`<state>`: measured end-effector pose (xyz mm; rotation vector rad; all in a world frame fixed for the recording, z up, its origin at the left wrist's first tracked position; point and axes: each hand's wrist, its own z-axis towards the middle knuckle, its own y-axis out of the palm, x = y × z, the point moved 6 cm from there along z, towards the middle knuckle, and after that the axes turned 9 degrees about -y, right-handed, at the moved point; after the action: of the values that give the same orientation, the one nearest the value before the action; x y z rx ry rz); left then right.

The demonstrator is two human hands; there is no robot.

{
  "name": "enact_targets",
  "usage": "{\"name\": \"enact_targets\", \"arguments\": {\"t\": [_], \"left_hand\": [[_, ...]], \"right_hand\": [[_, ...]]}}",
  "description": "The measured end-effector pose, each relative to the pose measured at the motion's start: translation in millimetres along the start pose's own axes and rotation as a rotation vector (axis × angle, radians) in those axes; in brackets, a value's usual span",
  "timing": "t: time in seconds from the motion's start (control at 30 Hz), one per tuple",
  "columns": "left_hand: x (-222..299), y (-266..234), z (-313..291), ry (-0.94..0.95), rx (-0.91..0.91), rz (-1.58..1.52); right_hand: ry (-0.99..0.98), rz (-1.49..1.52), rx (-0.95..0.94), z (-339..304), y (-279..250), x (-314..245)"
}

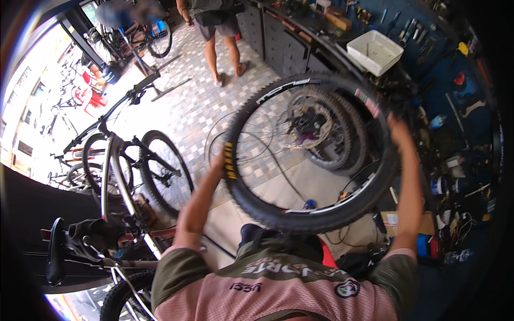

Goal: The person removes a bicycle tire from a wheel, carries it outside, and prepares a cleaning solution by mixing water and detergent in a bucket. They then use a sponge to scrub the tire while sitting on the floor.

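Observation:
A bicycle wheel with a black knobby tyre [300, 220] is held up in front of me, tilted toward me. My left hand [218, 162] grips the tyre at its left side, next to yellow lettering. At the right side my right hand [396, 129] is closed round the tyre; its fingers are partly hidden behind the rubber. Thin spokes run inside the rim, and a disc rotor [321, 120] shows near the middle. Other wheels [350, 160] stand behind it, seen through the spokes, so which hub belongs to which wheel is hard to tell.
A silver mountain bike [115, 176] stands close on my left, its black saddle [55, 251] near me. Ahead, another person [216, 32] stands on the tiled floor by a workbench. A white basin [375, 52] sits at the right, below a blue tool wall [428, 32].

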<state>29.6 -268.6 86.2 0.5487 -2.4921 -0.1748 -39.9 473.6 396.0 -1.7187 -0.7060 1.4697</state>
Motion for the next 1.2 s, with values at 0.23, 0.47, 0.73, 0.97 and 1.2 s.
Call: {"name": "enact_targets", "arguments": {"t": [0.23,0.47,0.73,0.97,1.2], "left_hand": [[327.7,74.7,-208.2,1.099,0.687,0.742],[413.3,185.2,-318.2,0.992,-0.541,0.346],[227.8,27.4,-83.4,0.822,0.259,0.49],[-49.9,88.9,25.7,-0.136,-0.141,0.097],[210.8,47.3,-60.5,0.333,0.473,0.853]], "right_hand": [[0.282,1.997,-0.105,-151.0,282.5,37.2],[0.223,2.605,-0.451,-79.0,268.5,-49.0],[-0.407,0.883,0.34,0.8,30.8,-20.0],[-0.244,0.146,0.133,47.1,-82.7,-91.1],[0.035,0.445,0.112,-20.4,151.4,134.5]]}}
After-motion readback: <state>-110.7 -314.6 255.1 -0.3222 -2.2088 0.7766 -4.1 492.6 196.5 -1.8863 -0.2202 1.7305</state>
